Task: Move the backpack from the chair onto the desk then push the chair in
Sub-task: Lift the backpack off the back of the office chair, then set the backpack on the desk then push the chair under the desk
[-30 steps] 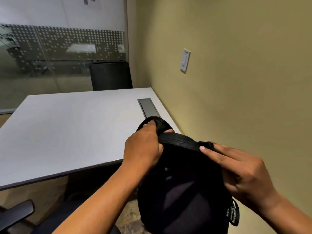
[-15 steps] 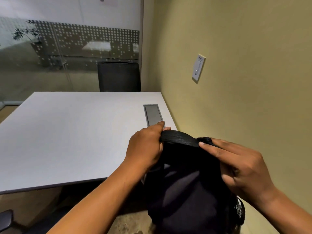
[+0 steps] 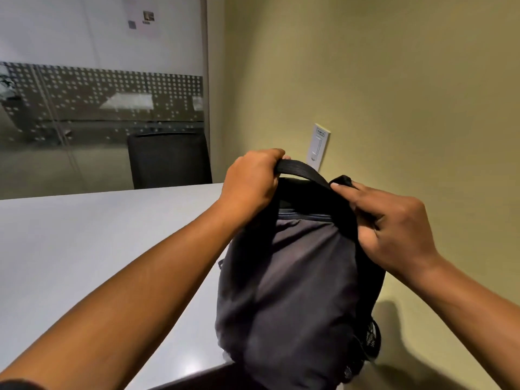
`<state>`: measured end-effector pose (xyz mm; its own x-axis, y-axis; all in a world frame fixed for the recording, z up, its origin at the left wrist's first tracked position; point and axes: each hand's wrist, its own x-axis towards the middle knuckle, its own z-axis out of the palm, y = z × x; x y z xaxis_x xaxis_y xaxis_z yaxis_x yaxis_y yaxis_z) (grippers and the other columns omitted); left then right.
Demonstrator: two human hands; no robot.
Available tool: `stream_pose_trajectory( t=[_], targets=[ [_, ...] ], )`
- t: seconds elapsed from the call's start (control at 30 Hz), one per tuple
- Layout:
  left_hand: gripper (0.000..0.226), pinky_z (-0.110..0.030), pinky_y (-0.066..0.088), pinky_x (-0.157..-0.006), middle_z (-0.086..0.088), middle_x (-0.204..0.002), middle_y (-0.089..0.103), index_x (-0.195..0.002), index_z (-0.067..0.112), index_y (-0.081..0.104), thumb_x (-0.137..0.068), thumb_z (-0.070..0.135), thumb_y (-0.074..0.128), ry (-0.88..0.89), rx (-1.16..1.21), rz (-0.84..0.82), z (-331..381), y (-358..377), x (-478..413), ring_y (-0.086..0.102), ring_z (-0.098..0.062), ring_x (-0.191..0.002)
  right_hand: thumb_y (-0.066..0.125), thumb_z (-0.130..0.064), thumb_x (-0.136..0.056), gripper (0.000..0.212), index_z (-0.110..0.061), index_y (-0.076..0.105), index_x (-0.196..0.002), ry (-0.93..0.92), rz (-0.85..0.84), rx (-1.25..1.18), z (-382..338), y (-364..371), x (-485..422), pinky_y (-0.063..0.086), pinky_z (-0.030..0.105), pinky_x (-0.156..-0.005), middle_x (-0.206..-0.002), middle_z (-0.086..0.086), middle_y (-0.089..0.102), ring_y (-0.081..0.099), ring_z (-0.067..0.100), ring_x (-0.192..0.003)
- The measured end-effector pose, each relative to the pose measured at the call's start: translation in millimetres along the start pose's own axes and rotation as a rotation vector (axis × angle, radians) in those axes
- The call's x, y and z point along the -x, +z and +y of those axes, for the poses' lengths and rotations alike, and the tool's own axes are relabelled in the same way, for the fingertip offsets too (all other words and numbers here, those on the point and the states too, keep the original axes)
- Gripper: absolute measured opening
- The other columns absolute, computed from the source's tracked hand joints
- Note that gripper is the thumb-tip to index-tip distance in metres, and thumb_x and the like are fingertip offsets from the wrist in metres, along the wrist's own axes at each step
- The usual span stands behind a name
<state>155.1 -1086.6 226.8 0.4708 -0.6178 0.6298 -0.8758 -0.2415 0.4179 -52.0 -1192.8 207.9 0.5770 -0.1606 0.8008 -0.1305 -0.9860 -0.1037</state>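
Observation:
A dark grey backpack (image 3: 292, 291) hangs upright in front of me at the desk's near right corner. My left hand (image 3: 253, 181) is closed around the left end of its black top handle. My right hand (image 3: 394, 229) grips the right end of that handle and the top of the bag. The bag's lower part overlaps the edge of the white desk (image 3: 84, 249); I cannot tell whether it rests on the top. The chair it came from is out of view.
A second black chair (image 3: 168, 160) stands at the desk's far side against a frosted glass partition (image 3: 98, 94). An olive wall (image 3: 394, 80) with a white light switch (image 3: 319, 146) runs close along the right.
Both hands have lifted the backpack up and forward, from below the desk edge to level with the desktop corner. The near chair's armrest has dropped out of view.

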Motion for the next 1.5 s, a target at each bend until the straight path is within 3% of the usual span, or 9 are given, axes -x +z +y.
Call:
stream_pose_trajectory(
  t=[0.3,0.53,0.73,0.9,1.03,1.13,1.23,1.37,1.5],
  targets=[
    [0.042,-0.042,0.053,-0.085,-0.005,-0.118,0.067,-0.122,0.021,0.061,-0.083,0.006,0.056,-0.196,0.119,-0.141,-52.9,85.6,-10.9,0.061,-0.03,-0.103,0.06,0.011,-0.07,0.062,-0.024,0.068,-0.121,0.19,-0.117,0.088,39.3,73.0,26.0,0.055,0.038,-0.089,-0.118,0.004,0.071,0.065,0.017,-0.112],
    [0.068,-0.038,0.045,-0.101,0.001,-0.141,0.048,-0.14,0.025,0.036,-0.084,0.047,0.067,-0.321,0.322,-0.094,-80.1,151.3,44.3,0.047,-0.019,-0.126,0.063,-0.006,-0.084,0.055,-0.029,0.056,-0.134,0.35,-0.267,0.293,64.5,77.6,40.9,0.055,0.043,-0.087,-0.139,0.0,0.057,0.058,0.028,-0.12],
    [0.079,-0.035,0.025,-0.112,-0.005,-0.159,0.02,-0.151,0.016,0.019,-0.091,0.055,0.054,-0.531,0.331,-0.196,-78.4,188.3,107.3,0.023,-0.021,-0.144,0.055,0.0,-0.085,0.073,-0.025,0.031,-0.15,0.115,-0.395,0.507,58.5,79.1,54.3,0.005,0.045,-0.122,-0.163,0.006,0.012,0.005,0.032,-0.15],
    [0.082,-0.032,0.017,-0.114,-0.012,-0.162,0.004,-0.152,0.005,0.009,-0.095,0.053,0.044,-0.673,0.363,-0.319,-71.1,209.0,131.8,0.008,-0.022,-0.147,0.024,-0.008,-0.1,0.051,-0.017,0.034,-0.15,-0.34,-0.373,0.474,41.8,80.0,80.9,0.015,0.041,-0.121,-0.16,0.006,0.026,0.022,0.027,-0.148],
    [0.073,-0.037,0.014,-0.116,-0.013,-0.161,-0.005,-0.153,0.007,0.007,-0.099,0.042,0.042,-0.617,0.35,-0.49,-80.7,224.9,127.1,0.001,-0.024,-0.148,0.043,-0.018,-0.098,0.047,-0.015,0.044,-0.144,-0.615,-0.626,0.443,43.7,87.9,113.2,0.021,0.042,-0.118,-0.155,0.006,0.037,0.031,0.025,-0.145],
    [0.071,-0.042,0.015,-0.118,-0.012,-0.161,-0.005,-0.153,0.01,0.009,-0.099,0.043,0.043,-0.563,0.341,-0.551,-91.9,232.7,117.2,0.001,-0.024,-0.148,0.074,-0.043,-0.074,0.072,-0.018,0.053,-0.138,-0.443,-0.925,0.525,59.8,98.3,128.8,0.019,0.046,-0.115,-0.147,0.009,0.049,0.043,0.029,-0.138],
    [0.07,-0.041,0.013,-0.118,-0.011,-0.162,0.004,-0.153,0.01,0.014,-0.099,0.045,0.041,-0.531,0.302,-0.472,-92.1,238.4,128.4,0.006,-0.025,-0.148,0.082,-0.055,-0.057,0.089,-0.019,0.056,-0.135,-0.265,-1.111,0.55,71.4,110.4,131.2,0.021,0.049,-0.111,-0.14,0.01,0.056,0.052,0.031,-0.13],
    [0.068,-0.039,0.002,-0.118,-0.015,-0.16,0.009,-0.15,0.002,0.013,-0.1,0.037,0.042,-0.721,0.171,-0.211,-73.6,246.9,193.8,0.001,-0.028,-0.148,0.059,-0.045,-0.08,0.059,-0.02,0.057,-0.133,-0.207,-1.061,0.534,76.4,131.8,137.6,0.008,0.042,-0.117,-0.134,0.009,0.062,0.054,0.031,-0.127],
    [0.087,-0.031,-0.003,-0.116,-0.012,-0.16,-0.012,-0.151,0.004,-0.002,-0.092,0.064,0.021,-0.872,0.265,-0.327,-53.5,257.7,256.6,-0.007,-0.024,-0.148,0.038,-0.039,-0.084,0.055,-0.018,0.06,-0.131,-0.131,-1.07,0.547,84.5,148.1,152.4,0.008,0.04,-0.117,-0.134,0.011,0.061,0.054,0.031,-0.128]
  ],
)
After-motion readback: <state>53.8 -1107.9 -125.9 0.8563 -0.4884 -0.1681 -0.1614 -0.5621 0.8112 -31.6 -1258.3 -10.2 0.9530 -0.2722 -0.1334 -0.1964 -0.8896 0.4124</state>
